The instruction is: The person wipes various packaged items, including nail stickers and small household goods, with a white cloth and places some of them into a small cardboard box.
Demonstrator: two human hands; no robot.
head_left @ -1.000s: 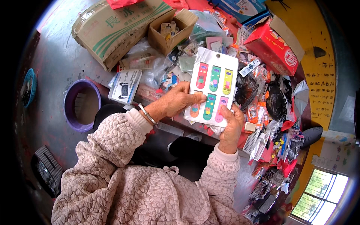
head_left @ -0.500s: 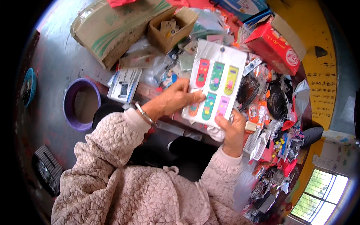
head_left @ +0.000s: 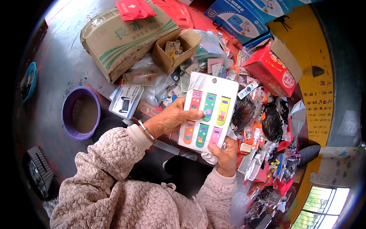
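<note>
White rectangular card (head_left: 212, 123) bearing six coloured strips (head_left: 209, 103); long axis near upright, top leaning right. Left hand (head_left: 172, 117): clasping its left edge, thumb across front. Right hand (head_left: 225, 155), lower: pinching bottom right corner.

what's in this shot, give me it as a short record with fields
held item: white card with six coloured strips in two rows
top row: red, green, yellow
bottom row: orange, green, pink
left hand: grips card's left side, thumb across its face
right hand: grips card's lower right corner, thumb on front
beyond card: small open carton beside large cardboard box
on large box: red packet
far right: open red box
left: purple tub
</note>
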